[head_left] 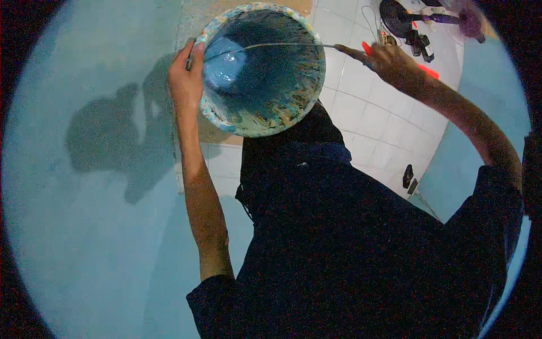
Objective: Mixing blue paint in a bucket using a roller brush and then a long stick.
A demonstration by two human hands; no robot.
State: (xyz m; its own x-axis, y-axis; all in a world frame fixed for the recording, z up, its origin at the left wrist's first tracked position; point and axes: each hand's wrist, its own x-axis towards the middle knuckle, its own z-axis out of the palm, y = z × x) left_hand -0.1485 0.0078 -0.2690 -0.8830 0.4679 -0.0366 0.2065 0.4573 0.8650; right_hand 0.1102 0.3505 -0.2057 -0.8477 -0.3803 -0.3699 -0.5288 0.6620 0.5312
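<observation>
Over tiles [372,93], left fingers [197,61] clasp a paint-crusted bucket [282,107] (bluish inside); right fingers [385,55] grip something orange [428,72].

The scene is viewed through a single fisheye camera, worn on the head and aimed steeply downward along the wearer's own body. The dark shirt [361,260] is seen nearest, from above, across the lower middle and right. The bucket [302,107] is placed high in the frame and is looked into through its mouth. The tiled floor [367,118] is shown farther off at upper right. The wide, round field is bounded by black corners, and straight edges are bent toward the rim.
</observation>
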